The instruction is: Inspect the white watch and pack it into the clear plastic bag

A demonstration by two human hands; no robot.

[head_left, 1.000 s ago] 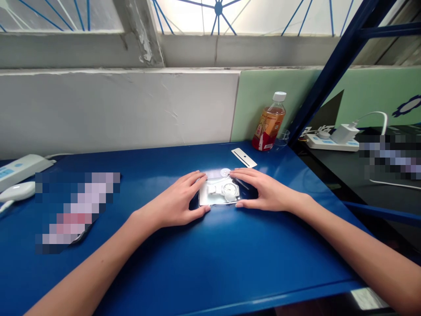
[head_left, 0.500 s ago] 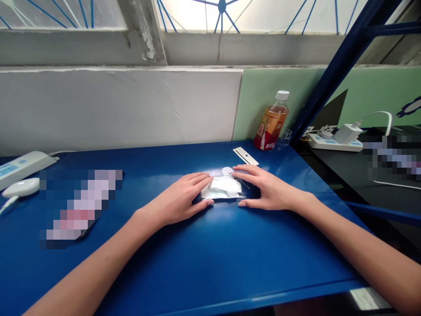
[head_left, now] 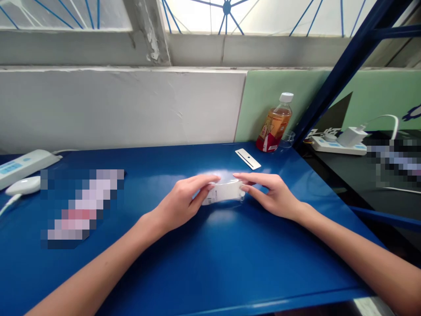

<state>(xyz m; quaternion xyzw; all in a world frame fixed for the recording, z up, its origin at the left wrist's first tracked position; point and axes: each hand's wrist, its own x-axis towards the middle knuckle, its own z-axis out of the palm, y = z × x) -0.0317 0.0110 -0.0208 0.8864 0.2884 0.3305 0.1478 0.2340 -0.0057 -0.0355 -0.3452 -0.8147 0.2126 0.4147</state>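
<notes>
We pinch the long, flat, white-and-clear plastic packet (head_left: 225, 192) by its ends, left hand (head_left: 180, 199) to right hand (head_left: 278, 191), on our side of the thin white card (head_left: 247, 159).

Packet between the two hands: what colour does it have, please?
The packet is mostly white, with small dark marks; the head view shows it.

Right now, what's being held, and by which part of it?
A small clear-and-white packet: the left hand pinches its left end, the right hand its right end.
</notes>
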